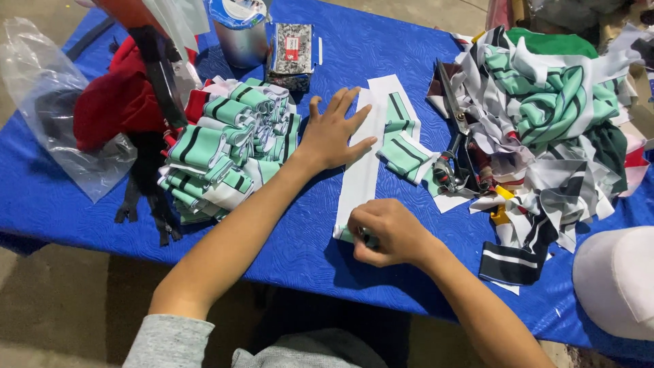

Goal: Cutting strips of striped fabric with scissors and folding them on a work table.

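Observation:
A long white fabric strip (363, 170) with mint-green and black striped parts lies on the blue table (381, 54). My left hand (332, 133) rests flat on its upper half, fingers spread. At the strip's near end my right hand (385, 233) pinches the rolled-up edge, where a bit of green cloth shows under the fingers. A folded mint-striped piece (403, 155) lies just right of the strip.
A stack of folded mint-striped pieces (228, 146) sits to the left, beside red cloth (112, 102), black zippers (146, 197) and a clear plastic bag (48, 95). Scissors (453, 129) and a heap of fabric scraps (552, 116) lie right. A tin (240, 31), a small box (291, 54) and a white cap (616, 279) also show.

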